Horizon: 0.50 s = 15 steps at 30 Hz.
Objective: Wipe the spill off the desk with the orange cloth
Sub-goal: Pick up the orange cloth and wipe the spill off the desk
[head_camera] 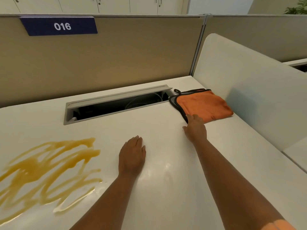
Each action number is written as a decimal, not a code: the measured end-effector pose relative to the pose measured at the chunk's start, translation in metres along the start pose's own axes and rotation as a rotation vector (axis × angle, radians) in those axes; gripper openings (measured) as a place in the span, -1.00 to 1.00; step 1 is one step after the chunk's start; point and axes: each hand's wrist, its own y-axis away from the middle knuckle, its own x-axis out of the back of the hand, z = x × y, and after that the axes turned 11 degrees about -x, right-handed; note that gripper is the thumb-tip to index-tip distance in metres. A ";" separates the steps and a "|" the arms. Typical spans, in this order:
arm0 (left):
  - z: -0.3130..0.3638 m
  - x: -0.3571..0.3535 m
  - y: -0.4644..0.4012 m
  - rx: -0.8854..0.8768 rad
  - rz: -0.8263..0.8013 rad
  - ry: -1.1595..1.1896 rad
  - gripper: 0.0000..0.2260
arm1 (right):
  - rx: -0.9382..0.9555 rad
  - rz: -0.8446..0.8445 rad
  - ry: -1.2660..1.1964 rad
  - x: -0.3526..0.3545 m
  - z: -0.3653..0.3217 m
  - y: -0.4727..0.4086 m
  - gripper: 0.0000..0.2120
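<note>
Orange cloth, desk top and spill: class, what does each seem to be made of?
Orange cloth: soft, matte fabric, probably microfibre, folded, with dark stitched edging.
Desk: smooth white top, likely laminate, faintly glossy where light reflects.
Spill: amber, translucent liquid lying in thick streaks, perhaps syrupy; its exact kind is unclear.

Soft, even indoor light fills the scene, bright without harshness. The white desk point(166, 143) picks up pale glare patches close to the near edge, just right of the spill point(46, 170), whose wet streaks shine whitish at their near ends. A faint grey shadow lies on the side panel point(249, 90) to the right of the desk. Straight lines bow outward toward the frame's corners, typical wide-angle bending. The spill's left part looks smeared and soft; the label point(59, 26) above the desk reads sharp
</note>
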 end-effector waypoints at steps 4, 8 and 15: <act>-0.004 -0.003 -0.003 0.014 -0.109 -0.012 -0.58 | -0.022 -0.002 0.081 -0.006 0.001 -0.010 -0.63; -0.004 -0.003 -0.005 -0.007 -0.145 -0.048 -0.56 | -0.050 0.032 0.118 -0.009 -0.001 -0.016 -0.64; -0.002 -0.003 -0.004 0.005 -0.142 -0.106 -0.53 | 0.015 0.156 0.155 -0.013 0.005 -0.024 -0.79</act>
